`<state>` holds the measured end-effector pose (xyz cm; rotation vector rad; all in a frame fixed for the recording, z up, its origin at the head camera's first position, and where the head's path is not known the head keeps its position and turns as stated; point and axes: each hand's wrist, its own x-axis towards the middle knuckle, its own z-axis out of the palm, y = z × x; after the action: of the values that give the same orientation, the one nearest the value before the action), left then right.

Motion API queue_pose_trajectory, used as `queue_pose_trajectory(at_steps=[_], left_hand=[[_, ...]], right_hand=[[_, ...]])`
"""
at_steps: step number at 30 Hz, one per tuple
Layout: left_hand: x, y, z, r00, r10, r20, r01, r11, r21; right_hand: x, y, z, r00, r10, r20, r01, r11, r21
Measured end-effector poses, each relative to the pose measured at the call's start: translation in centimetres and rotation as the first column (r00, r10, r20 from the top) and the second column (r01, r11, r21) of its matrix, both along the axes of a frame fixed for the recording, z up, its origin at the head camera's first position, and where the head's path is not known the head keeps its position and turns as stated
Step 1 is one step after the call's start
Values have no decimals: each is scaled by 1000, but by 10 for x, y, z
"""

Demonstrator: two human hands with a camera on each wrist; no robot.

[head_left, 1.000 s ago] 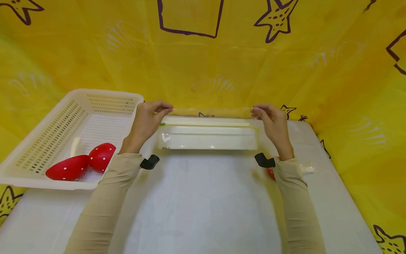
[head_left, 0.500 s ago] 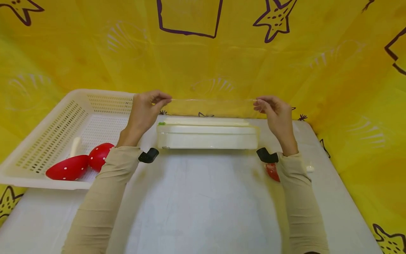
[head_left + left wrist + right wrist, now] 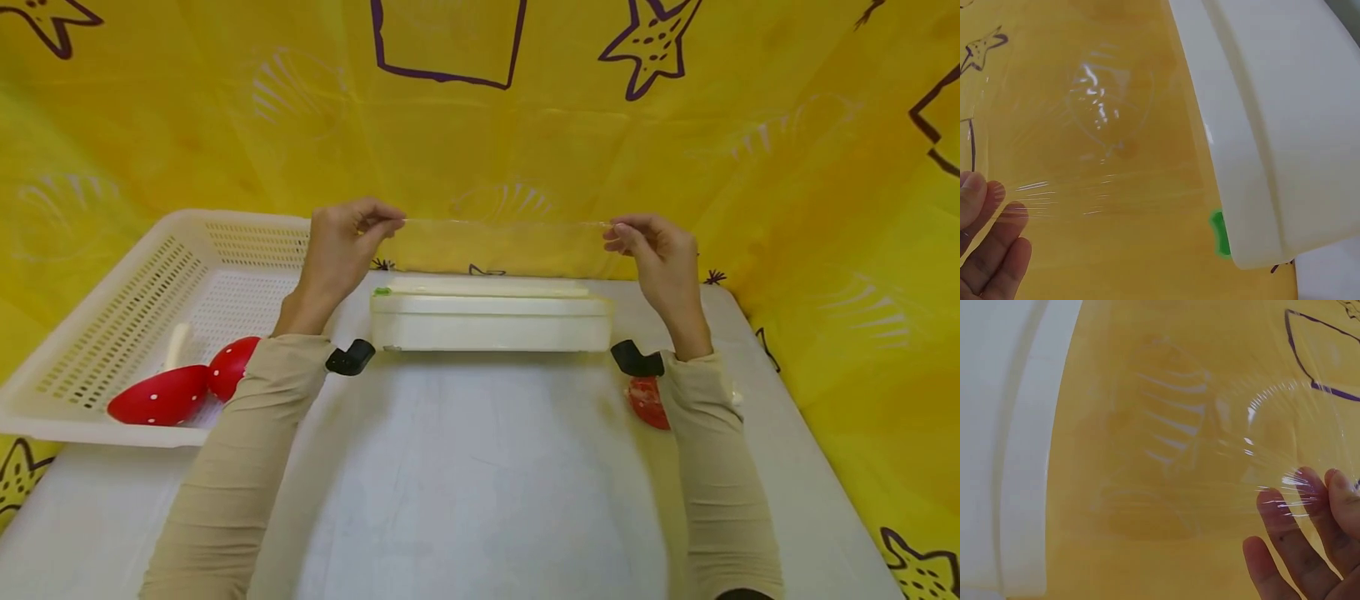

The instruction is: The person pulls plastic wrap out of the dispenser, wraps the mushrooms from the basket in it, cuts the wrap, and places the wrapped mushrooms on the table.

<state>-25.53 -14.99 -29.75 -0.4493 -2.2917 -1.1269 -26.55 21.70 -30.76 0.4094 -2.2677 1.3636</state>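
A clear sheet of plastic wrap [image 3: 502, 242] stretches between my two raised hands, above a long white wrap dispenser [image 3: 491, 325]. My left hand [image 3: 337, 250] pinches its left corner between thumb and fingers; my right hand [image 3: 663, 267] pinches the right corner. In the left wrist view, the film [image 3: 1100, 119] shows glints and creases running from the fingertips towards the dispenser, which has a green slider [image 3: 1219, 234] at its end. Creases also fan out from the fingers in the film [image 3: 1235, 444] in the right wrist view.
At the left stands a white plastic basket [image 3: 187, 225] with red, white-dotted objects [image 3: 161, 397] and a white stick-shaped piece [image 3: 178, 346] in it. Another red object [image 3: 647, 402], seemingly film-covered, lies partly behind the right sleeve. A yellow patterned sheet [image 3: 480, 150] hangs behind the white table [image 3: 480, 483].
Both hands have risen and moved slightly apart, drawing the plastic wrap higher above the dispenser. More of the red object by the right sleeve shows. The dispenser stays practically in place.
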Motion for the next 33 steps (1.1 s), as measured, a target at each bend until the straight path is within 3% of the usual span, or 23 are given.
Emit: queue_pose_trajectory(at_steps=[18, 27, 33], left_hand=[[-6, -2, 18, 1000, 25, 2, -25, 1000, -14], [-6, 1, 30, 1000, 14, -10, -14, 1000, -15], [-6, 1, 41, 1000, 12, -16, -12, 1000, 27]], right_hand=[[-7, -3, 17, 999, -30, -12, 30, 1000, 5], [-7, 0, 28, 1000, 11, 20, -9, 993, -116], [-8, -2, 38, 999, 46, -19, -48, 983, -177]])
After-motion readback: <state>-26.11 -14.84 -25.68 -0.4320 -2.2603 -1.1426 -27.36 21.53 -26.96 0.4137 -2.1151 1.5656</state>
